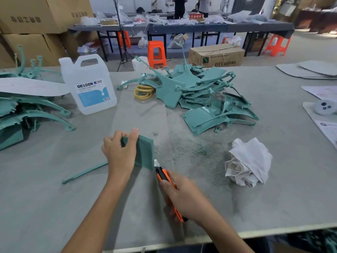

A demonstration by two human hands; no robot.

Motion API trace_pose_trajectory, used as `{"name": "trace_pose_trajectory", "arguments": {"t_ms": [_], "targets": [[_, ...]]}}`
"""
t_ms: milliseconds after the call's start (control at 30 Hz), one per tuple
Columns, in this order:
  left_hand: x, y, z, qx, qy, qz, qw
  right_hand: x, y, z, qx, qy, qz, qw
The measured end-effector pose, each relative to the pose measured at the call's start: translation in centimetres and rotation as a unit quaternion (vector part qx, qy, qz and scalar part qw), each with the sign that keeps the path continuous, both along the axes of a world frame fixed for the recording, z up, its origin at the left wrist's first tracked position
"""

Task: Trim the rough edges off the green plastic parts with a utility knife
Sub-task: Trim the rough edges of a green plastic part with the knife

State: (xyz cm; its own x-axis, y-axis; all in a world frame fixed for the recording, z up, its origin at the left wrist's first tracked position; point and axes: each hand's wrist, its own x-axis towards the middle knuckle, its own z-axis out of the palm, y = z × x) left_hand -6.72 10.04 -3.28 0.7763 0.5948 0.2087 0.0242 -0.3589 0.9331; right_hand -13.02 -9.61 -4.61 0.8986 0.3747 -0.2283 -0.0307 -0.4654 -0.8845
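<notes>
Our left hand (119, 152) pinches a flat grainy green part (145, 154), our right hand (184, 196) grips the orange utility knife (163, 175), blade (156, 162) beyond our fingers (165, 183), dusty grey table (273, 170).

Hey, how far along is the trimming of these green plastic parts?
Some trimming looks done: green shavings litter the table. In hand: the left hand holds one green part while the right hand holds the orange utility knife to its lower corner. Left: a centre pile and a left stack of green parts, though which is finished I cannot tell.
</notes>
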Motion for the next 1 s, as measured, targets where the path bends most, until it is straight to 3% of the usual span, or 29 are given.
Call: {"name": "trace_pose_trajectory", "arguments": {"t_ms": [267,400,467,567,733,833,1000], "targets": [[-0.4,-0.1,-0.2,0.032,-0.014,-0.013,0.999,0.4,-0.6,4.0,0.177,0.009,-0.006,0.984],[-0.7,0.1,-0.6,0.054,-0.019,-0.021,0.998,0.5,-1.8,5.9,0.289,0.028,0.030,0.956],[-0.7,0.1,-0.7,0.048,-0.017,-0.021,0.999,0.5,-2.2,5.5,0.276,0.027,-0.010,0.961],[-0.5,0.1,-0.8,0.052,-0.010,-0.018,0.998,0.3,-1.4,3.0,0.160,0.016,-0.068,0.985],[-0.5,-0.3,-0.7,0.045,-0.008,-0.004,0.999,-1.3,1.1,-0.5,0.057,0.011,-0.047,0.997],[-0.5,-0.5,-0.7,0.035,-0.006,-0.005,0.999,-1.6,1.6,0.7,0.083,0.024,-0.058,0.995],[-0.4,-0.2,-1.1,0.031,-0.002,-0.010,0.999,-1.6,1.7,5.0,0.226,0.037,-0.060,0.972]]}}
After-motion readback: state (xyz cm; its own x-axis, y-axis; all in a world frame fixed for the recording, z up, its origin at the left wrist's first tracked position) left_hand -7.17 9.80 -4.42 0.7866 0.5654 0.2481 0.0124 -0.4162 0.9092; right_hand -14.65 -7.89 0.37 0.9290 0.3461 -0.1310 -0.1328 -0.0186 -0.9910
